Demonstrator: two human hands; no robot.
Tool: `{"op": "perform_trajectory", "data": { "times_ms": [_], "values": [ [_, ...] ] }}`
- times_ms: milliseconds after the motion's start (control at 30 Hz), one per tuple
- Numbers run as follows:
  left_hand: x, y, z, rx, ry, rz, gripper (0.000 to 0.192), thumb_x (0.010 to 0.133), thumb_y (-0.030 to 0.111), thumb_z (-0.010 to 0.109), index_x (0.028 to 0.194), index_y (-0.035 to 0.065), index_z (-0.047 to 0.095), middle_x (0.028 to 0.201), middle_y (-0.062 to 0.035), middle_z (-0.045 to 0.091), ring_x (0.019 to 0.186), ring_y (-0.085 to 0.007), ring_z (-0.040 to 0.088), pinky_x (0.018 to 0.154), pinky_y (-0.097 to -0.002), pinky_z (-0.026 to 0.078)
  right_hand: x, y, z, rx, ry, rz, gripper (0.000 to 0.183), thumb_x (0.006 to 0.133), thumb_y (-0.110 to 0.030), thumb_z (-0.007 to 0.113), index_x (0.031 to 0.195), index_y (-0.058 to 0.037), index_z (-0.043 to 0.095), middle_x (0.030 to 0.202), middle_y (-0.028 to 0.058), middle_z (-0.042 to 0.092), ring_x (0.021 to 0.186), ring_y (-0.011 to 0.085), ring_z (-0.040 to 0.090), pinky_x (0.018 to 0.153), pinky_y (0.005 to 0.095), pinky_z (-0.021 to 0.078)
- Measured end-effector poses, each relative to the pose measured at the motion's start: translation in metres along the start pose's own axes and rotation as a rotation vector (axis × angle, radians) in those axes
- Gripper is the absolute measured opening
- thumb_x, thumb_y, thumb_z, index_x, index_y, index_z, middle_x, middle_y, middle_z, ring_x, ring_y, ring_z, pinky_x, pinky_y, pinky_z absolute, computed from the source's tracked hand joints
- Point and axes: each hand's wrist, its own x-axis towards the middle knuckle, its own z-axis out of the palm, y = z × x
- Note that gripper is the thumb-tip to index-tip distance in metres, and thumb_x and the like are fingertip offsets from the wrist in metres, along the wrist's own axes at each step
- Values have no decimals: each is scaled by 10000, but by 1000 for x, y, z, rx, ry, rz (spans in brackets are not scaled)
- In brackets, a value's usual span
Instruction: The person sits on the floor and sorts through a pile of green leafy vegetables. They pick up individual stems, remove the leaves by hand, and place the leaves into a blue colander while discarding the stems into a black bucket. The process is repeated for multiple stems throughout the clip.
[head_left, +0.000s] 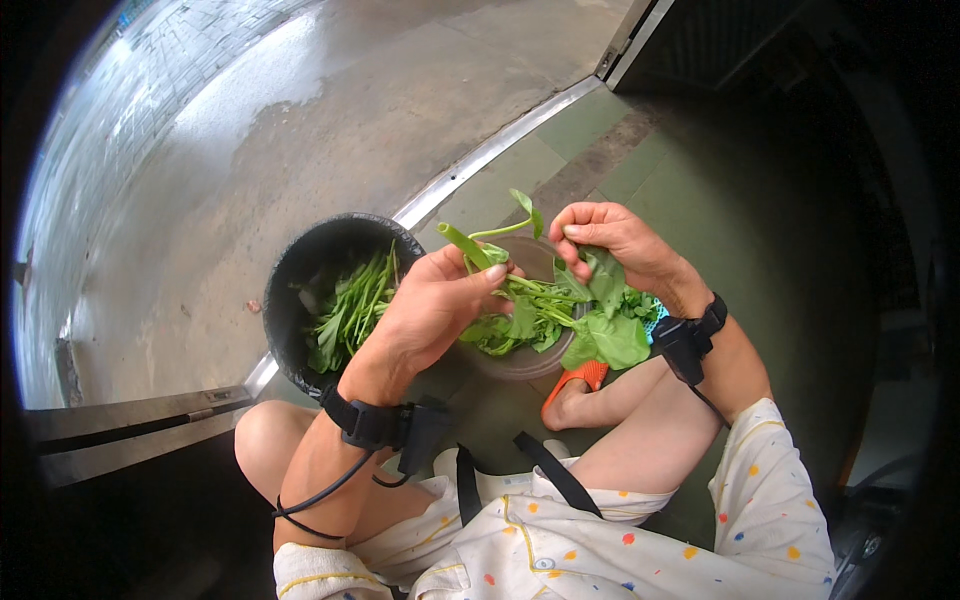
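My left hand (450, 292) pinches a leafy green vegetable stalk (469, 244) between thumb and fingers. The stalk's thick cut end points up and away. Thinner stems with broad leaves (611, 339) trail from it to the right. My right hand (611, 236) is raised beside them, thumb and forefinger tips together. A dark green leaf (606, 281) shows right under its palm; whether the fingers grip it is hidden. Beneath both hands stands a translucent plastic basin (521, 367) with picked greens (529, 326) inside. At left, a black bin with a plastic liner (289, 352) contains green stalks (360, 307).
A light-blue mesh basket (655, 321) shows partly behind the leaves at right. My foot in an orange slipper (574, 386) is close to the basin. A metal door threshold (454, 178) runs diagonally behind, with wet concrete (360, 127) beyond it. Green tiles (517, 169) lie on this side.
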Motion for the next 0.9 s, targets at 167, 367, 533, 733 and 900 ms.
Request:
{"op": "perform_trajectory", "data": {
  "times_ms": [167, 367, 533, 733, 900],
  "values": [
    [-2, 4, -5, -12, 7, 0, 146, 866, 44, 557, 1005, 10, 584, 951, -102, 629, 821, -162, 591, 733, -297, 499, -12, -8, 7, -578, -130, 97, 171, 802, -158, 610, 873, -5, 638, 669, -17, 559, 584, 31, 454, 497, 201, 367],
    [1, 5, -6, -3, 0, 15, 152, 865, 37, 551, 1011, 3, 580, 972, -113, 620, 840, -176, 594, 753, -305, 495, -15, -4, -1, -721, -295, -45, 130, 785, -129, 590, 795, -10, 642, 644, -29, 551, 562, 34, 446, 505, 196, 351],
    [2, -1, -13, 103, 50, 3, 165, 866, 23, 543, 1025, -5, 574, 999, -122, 610, 844, -186, 598, 762, -316, 498, -16, -8, 6, -532, -190, 54, 187, 799, -134, 495, 706, -2, 590, 628, -20, 541, 550, 49, 429, 503, 204, 332],
    [-1, 5, -7, 62, -8, 31, 154, 861, -11, 531, 1011, -4, 563, 965, -118, 612, 811, -207, 612, 749, -312, 512, -1, 1, -12, -275, 99, -278, 194, 789, -131, 450, 647, -15, 515, 619, 29, 535, 585, 88, 456, 585, 219, 370],
    [-3, 7, -6, 77, -23, 19, 177, 846, 0, 550, 1020, -27, 556, 973, -91, 577, 833, -171, 566, 769, -284, 460, -2, 2, -5, -153, -33, 70, 214, 836, -158, 488, 661, -34, 495, 557, 22, 473, 457, 95, 411, 462, 223, 364]
  ]
}}
